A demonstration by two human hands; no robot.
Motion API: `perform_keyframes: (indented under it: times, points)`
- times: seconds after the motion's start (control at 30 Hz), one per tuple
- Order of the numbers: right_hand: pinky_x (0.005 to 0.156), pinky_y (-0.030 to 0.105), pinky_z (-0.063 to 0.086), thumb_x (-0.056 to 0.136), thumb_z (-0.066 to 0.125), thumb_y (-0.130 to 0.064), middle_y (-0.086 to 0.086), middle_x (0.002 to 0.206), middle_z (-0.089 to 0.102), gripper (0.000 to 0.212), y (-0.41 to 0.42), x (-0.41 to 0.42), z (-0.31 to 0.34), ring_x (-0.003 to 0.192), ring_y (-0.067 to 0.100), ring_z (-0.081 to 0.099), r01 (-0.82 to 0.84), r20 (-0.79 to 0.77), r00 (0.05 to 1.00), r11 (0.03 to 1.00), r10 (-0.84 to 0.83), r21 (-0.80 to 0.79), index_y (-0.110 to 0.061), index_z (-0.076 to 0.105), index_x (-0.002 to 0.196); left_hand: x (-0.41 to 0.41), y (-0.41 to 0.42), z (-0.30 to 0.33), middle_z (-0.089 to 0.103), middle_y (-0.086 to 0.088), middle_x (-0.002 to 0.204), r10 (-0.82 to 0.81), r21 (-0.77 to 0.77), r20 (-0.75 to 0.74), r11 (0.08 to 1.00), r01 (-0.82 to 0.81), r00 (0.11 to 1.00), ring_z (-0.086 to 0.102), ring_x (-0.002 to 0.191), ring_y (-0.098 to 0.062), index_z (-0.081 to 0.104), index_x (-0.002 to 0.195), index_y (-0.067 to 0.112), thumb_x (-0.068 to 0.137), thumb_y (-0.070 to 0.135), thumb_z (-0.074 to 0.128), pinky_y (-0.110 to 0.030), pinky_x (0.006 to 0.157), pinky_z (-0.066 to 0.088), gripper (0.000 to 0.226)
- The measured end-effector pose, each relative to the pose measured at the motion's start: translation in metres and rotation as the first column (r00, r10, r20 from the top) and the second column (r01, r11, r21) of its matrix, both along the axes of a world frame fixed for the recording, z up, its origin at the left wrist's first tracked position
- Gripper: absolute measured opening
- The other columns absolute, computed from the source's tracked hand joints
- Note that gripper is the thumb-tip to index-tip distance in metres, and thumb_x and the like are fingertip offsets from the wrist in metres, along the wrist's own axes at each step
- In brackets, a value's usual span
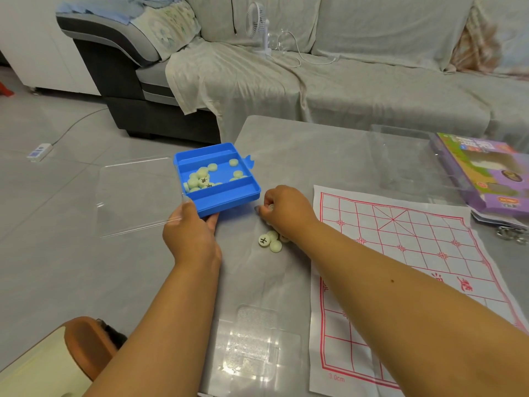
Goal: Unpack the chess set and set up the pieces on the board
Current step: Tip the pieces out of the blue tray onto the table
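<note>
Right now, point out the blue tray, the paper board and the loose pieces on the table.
blue tray (229, 197): head view, near front wall.
paper board (415, 239): head view, bare red grid.
loose pieces (264, 240): head view, face of the marked disc.

blue tray (229, 197) holds pale discs (200, 179); paper board (400, 253) flat.

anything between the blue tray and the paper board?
Head view: the right hand, gripping pale round pieces, and a small cluster of pale disc pieces on the grey table.

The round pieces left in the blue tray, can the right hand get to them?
Probably yes. The blue tray is open on top, beside the right hand. But that hand already pinches a piece, so it must drop it first.
</note>
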State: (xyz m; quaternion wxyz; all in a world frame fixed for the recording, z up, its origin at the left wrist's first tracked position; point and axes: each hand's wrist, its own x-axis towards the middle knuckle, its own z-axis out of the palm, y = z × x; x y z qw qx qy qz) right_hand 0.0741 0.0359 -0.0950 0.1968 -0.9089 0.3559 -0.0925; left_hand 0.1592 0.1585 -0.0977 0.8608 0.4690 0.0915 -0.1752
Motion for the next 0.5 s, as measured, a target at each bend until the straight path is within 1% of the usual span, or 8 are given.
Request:
perform_keyframes:
  times: [0.1,0.17,0.23,0.27,0.33,0.4,0.47,0.5]
  points:
    - [0.066,0.028,0.038,0.085,0.061,-0.033,0.003,0.085,0.054,0.022,-0.002,0.002,0.000,0.080,0.018,0.051,-0.014,0.030,0.999,1.000,0.013,0.019,-0.011,0.063,0.082,0.000,0.000,0.000,0.066,-0.008,0.094,-0.003,-0.002,-0.002,1.000,0.003,1.000,0.067,0.098,-0.021,0.063,0.088,0.010,0.097,0.015,0.050,-0.038,0.079,0.058,0.016]
    - [0.066,0.027,0.042,0.084,0.063,-0.032,0.002,0.081,0.055,0.021,-0.003,0.002,0.001,0.077,0.017,0.052,0.008,0.042,0.999,0.997,-0.012,0.081,-0.013,0.061,0.076,0.000,0.001,-0.002,0.066,-0.009,0.098,-0.003,0.004,-0.006,1.000,0.003,1.000,0.067,0.099,-0.022,0.064,0.090,0.010,0.097,0.016,0.051,-0.038,0.078,0.059,0.015]
    - [0.061,0.022,0.040,0.086,0.062,-0.033,-0.001,0.073,0.054,0.023,-0.004,0.002,0.004,0.072,0.015,0.051,0.030,0.047,0.998,0.987,-0.037,0.159,-0.016,0.059,0.070,0.001,0.001,-0.002,0.066,-0.008,0.098,0.001,0.007,-0.012,1.000,-0.001,1.000,0.067,0.100,-0.022,0.064,0.089,0.011,0.097,0.016,0.051,-0.038,0.078,0.059,0.016]
    - [0.061,0.022,0.041,0.088,0.060,-0.033,-0.001,0.073,0.057,0.025,-0.005,0.002,0.006,0.071,0.015,0.052,0.034,0.051,0.998,0.980,-0.045,0.198,-0.015,0.061,0.070,0.001,0.001,-0.002,0.066,-0.008,0.097,0.002,0.005,-0.013,1.000,-0.002,1.000,0.067,0.099,-0.021,0.064,0.088,0.011,0.097,0.016,0.051,-0.037,0.077,0.059,0.016]
    - [0.070,0.028,0.048,0.091,0.056,-0.030,0.003,0.084,0.065,0.027,-0.005,0.000,0.009,0.076,0.018,0.058,0.032,0.088,0.994,0.957,-0.060,0.287,-0.012,0.070,0.078,0.001,0.001,-0.001,0.066,-0.006,0.095,0.004,0.004,-0.015,1.000,-0.003,1.000,0.067,0.098,-0.021,0.064,0.087,0.012,0.097,0.016,0.051,-0.037,0.077,0.059,0.017]
    - [0.081,0.031,0.048,0.094,0.050,-0.026,0.003,0.092,0.066,0.029,-0.004,-0.005,0.015,0.085,0.020,0.060,0.027,0.147,0.985,0.921,-0.091,0.388,-0.011,0.073,0.086,0.000,0.001,-0.001,0.066,-0.006,0.095,0.004,0.004,-0.019,1.000,-0.004,1.000,0.067,0.098,-0.021,0.064,0.086,0.012,0.097,0.016,0.051,-0.037,0.078,0.059,0.017]
    - [0.085,0.031,0.047,0.098,0.042,-0.024,0.004,0.093,0.064,0.035,-0.003,-0.011,0.018,0.085,0.019,0.057,0.002,0.198,0.975,0.892,-0.103,0.452,-0.008,0.073,0.090,0.001,0.001,0.000,0.066,-0.007,0.096,0.000,0.005,-0.021,1.000,0.000,1.000,0.067,0.098,-0.021,0.063,0.087,0.012,0.097,0.017,0.051,-0.037,0.078,0.059,0.016]
    - [0.083,0.028,0.046,0.099,0.038,-0.023,0.006,0.093,0.064,0.039,-0.003,-0.013,0.019,0.081,0.017,0.055,-0.006,0.215,0.971,0.893,-0.102,0.450,-0.006,0.072,0.093,0.001,0.001,0.000,0.066,-0.007,0.096,-0.001,0.003,-0.019,1.000,0.001,1.000,0.067,0.098,-0.021,0.064,0.088,0.012,0.097,0.017,0.052,-0.038,0.078,0.059,0.016]
